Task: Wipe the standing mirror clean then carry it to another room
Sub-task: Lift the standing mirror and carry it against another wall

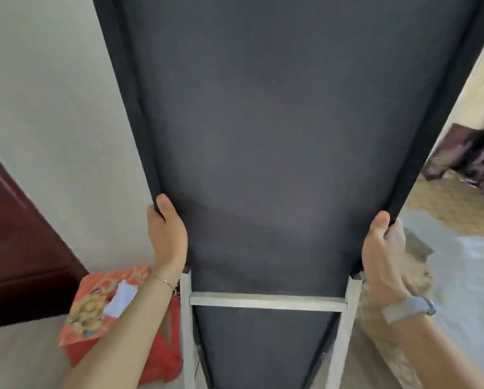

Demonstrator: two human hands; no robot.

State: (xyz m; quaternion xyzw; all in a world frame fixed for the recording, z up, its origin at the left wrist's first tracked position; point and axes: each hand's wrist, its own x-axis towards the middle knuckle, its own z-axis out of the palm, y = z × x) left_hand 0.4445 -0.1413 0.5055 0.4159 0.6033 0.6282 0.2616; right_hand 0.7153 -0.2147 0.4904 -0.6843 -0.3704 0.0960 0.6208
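- You held the tall standing mirror with the dark grey cloth back (277,136) right in front of you, its back side facing you.
- Your left hand (166,234) was wrapped tight around the mirror's left black edge, thumb on the back.
- Your right hand (384,248) gripped the right black edge the same way.
- Both your arms reached forward and up.
- The silver metal stand frame (267,300) sat between your wrists.
- A red printed bag (108,301) lay on the floor by your left arm.
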